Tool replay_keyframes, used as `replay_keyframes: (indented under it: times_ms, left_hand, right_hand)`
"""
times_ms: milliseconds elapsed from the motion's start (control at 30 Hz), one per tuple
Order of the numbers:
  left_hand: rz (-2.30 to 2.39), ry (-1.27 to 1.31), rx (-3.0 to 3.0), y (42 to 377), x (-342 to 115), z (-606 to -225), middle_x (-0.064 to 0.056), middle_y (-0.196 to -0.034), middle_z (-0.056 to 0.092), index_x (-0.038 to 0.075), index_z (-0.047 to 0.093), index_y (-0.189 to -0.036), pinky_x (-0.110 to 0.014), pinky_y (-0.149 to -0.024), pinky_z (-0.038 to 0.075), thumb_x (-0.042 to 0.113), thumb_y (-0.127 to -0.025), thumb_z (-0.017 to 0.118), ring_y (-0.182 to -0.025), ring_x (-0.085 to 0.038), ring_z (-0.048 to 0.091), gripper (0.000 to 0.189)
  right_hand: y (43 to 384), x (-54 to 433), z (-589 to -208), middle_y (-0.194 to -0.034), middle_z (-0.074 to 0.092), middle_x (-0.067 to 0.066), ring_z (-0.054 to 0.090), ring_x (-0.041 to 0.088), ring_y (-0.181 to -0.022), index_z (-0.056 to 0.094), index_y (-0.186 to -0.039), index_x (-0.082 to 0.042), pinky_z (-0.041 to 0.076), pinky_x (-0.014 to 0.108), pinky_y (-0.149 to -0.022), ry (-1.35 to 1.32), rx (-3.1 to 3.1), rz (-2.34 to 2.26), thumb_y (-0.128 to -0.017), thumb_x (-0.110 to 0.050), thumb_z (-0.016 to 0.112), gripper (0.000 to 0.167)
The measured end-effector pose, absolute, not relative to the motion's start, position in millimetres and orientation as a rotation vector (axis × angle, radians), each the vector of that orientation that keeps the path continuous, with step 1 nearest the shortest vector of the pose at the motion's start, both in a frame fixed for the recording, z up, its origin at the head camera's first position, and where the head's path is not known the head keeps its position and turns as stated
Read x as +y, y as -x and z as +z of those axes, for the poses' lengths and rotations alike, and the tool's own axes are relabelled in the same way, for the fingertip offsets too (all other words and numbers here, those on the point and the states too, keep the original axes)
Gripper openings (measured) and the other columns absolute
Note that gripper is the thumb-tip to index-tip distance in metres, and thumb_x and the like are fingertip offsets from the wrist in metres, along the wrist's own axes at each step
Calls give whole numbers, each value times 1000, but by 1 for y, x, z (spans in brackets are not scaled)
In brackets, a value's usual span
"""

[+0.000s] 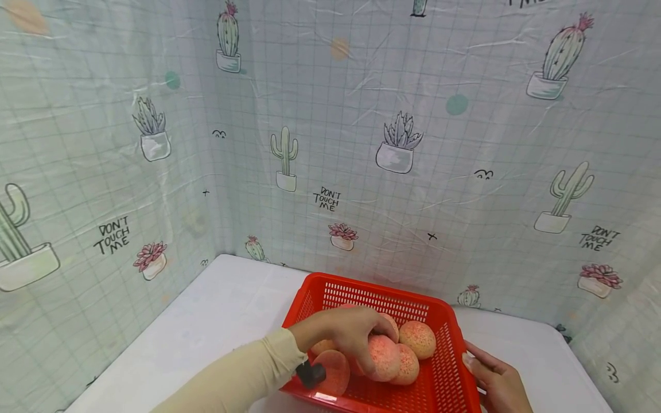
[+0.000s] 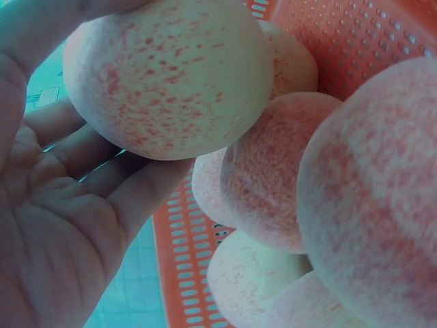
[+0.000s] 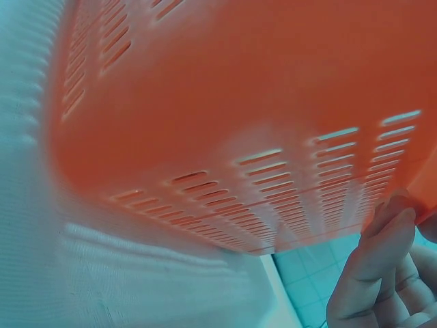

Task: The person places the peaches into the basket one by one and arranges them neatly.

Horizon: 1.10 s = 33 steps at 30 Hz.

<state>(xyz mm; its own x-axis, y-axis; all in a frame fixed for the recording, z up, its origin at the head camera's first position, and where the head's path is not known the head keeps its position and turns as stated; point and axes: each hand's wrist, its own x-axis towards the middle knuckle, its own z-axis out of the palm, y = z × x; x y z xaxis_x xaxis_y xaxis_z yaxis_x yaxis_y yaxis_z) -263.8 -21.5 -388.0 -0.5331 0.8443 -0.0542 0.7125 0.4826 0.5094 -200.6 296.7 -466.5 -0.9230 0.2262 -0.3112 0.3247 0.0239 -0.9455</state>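
My left hand reaches into a red plastic basket and grips a pink-speckled peach. In the left wrist view, the thumb passes over the top of this peach and the fingers curl beneath it. Several more peaches lie together in the basket, including a yellowish one towards the right side. The forearm hides part of the pile. At the basket's right side, my right hand holds the rim, with the thumb on top. The right wrist view shows its fingers bent against the slotted wall.
The basket stands on a white table. Behind and to the left hangs a cactus-print sheet, close to the basket's far rim. A black piece is at the left wrist.
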Motion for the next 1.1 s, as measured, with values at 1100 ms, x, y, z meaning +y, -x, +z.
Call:
replay_keyframes:
  times_ms: [1100]
  left_hand:
    - [389,-1400,2406,250,-6,-388,22,-100,68,26,74,-119,-11,-81,49,19,-70,95,-86,4,55,54]
  right_hand:
    - [200,296,-465,-141,66,21,74,17,-92,33,-161,-5,64,51,-87,-606,2196,-2035,-104,-29,63,69]
